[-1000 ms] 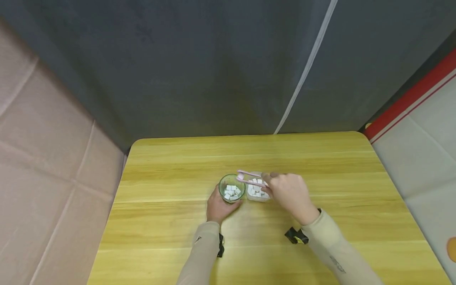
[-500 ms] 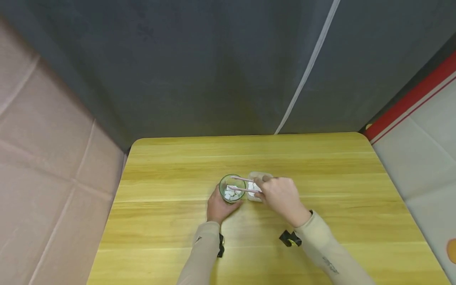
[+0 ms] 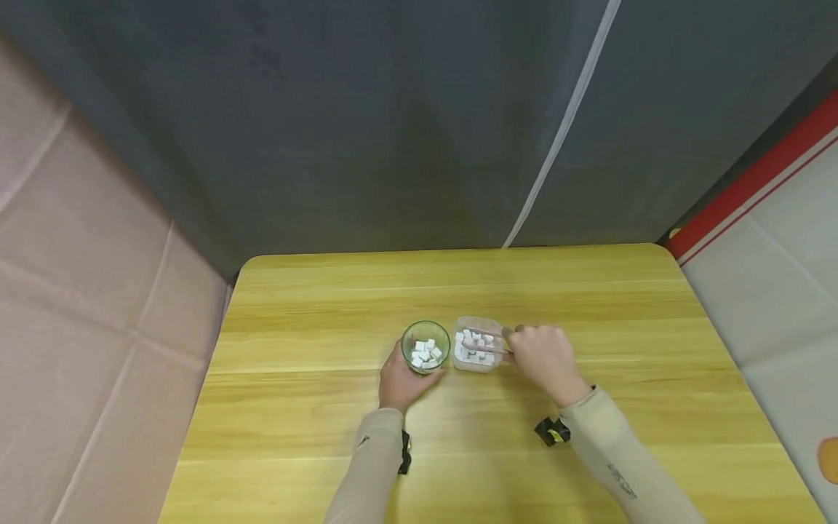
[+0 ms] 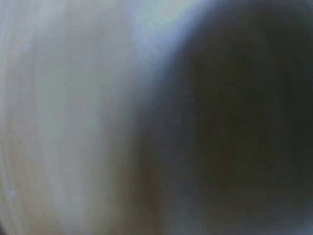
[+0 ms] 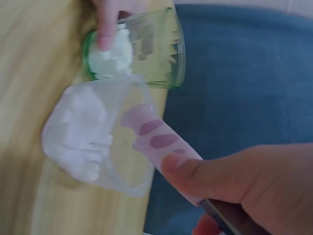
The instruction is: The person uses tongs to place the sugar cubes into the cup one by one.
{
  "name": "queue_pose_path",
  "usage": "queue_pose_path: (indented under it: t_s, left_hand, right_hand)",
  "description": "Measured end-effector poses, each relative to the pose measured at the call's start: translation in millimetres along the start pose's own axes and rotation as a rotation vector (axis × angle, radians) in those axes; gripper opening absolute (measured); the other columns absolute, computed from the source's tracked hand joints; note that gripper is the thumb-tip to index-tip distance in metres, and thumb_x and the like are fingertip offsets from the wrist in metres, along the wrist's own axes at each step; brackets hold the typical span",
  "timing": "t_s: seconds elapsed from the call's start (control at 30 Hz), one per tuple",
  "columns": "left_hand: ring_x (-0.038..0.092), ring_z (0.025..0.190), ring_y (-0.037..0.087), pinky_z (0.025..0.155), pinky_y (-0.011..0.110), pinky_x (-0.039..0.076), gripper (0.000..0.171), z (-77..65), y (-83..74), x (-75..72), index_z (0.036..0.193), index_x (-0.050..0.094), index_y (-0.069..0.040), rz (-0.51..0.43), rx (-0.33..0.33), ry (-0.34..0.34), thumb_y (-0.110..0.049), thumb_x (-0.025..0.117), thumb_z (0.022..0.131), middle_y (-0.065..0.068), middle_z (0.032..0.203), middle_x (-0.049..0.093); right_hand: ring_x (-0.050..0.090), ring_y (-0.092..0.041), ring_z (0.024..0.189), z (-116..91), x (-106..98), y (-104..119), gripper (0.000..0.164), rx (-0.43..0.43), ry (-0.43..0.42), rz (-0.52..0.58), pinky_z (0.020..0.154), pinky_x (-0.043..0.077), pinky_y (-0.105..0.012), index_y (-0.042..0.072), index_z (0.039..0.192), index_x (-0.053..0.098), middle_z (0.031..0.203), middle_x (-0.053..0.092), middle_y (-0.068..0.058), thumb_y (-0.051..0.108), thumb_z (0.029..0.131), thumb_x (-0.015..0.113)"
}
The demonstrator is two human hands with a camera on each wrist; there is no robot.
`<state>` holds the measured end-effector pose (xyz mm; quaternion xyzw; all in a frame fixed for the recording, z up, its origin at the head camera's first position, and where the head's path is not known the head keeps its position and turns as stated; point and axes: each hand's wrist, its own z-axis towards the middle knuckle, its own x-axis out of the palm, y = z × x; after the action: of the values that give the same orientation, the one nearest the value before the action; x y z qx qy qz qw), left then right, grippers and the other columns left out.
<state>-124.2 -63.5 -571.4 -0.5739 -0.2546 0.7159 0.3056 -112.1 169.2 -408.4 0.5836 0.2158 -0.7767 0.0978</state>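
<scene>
My left hand point(image 3: 402, 382) holds a clear green-tinted glass point(image 5: 151, 44) around its lower side. White cubes point(image 3: 428, 355) lie in the bottom of that glass, which stands upright on the table. Just to its right is a clear plastic tub point(image 3: 478, 322) with more white cubes point(image 3: 481, 358) inside. Pink tongs point(image 5: 164, 144) are gripped by my right hand point(image 3: 542, 356), the thumb pressing on one arm. The tong tips are over the tub's mouth, with no cube visible between them. In the left wrist view everything is a dark blur.
A wood-grain table point(image 3: 314, 306) carries the glass and tub near its middle. Dark grey fabric point(image 3: 393, 131) hangs behind its far edge. Pale padded panels point(image 3: 98, 306) rise at the left, and a white and red one point(image 3: 766, 240) at the right.
The tongs went left over the glass, then back right over the tub with my right hand. A cube was between their tips one second ago. My left hand and the glass stayed put.
</scene>
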Motion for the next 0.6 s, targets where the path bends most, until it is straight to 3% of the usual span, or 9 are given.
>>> queue_pose_path:
  t_s: [0.17,0.43,0.6]
  left_hand:
    - [0.058,0.102,0.028,0.086,0.046,0.049,0.093,-0.2,-1.9,-1.3,0.13,0.042,-0.013,-0.005,-0.012,0.012,-0.056,0.078,0.056,0.007,0.114,0.06]
    - [0.057,0.104,0.028,0.087,0.047,0.048,0.092,-0.1,-3.1,-2.3,0.13,0.041,-0.013,-0.012,-0.031,0.03,-0.053,0.078,0.057,0.007,0.116,0.059]
    - [0.057,0.103,0.028,0.086,0.047,0.048,0.09,0.2,0.1,-0.4,0.13,0.042,-0.013,-0.008,-0.004,0.009,-0.054,0.077,0.058,0.007,0.115,0.059]
  right_hand:
    - [0.028,-0.006,0.037,-2,6,0,0.038,-0.003,0.04,-0.024,0.031,0.023,-0.016,0.007,0.06,0.058,0.044,0.037,0.003,0.038,0.063,0.079]
    - [0.024,-0.006,0.038,3,14,3,0.038,-0.033,0.078,-0.095,0.032,0.024,-0.016,0.009,0.049,0.043,0.041,0.03,0.004,0.014,0.076,0.068]
    - [0.022,-0.005,0.038,8,13,3,0.043,-0.024,0.15,-0.106,0.033,0.022,-0.016,0.011,0.047,0.038,0.041,0.027,0.005,0.018,0.077,0.067]
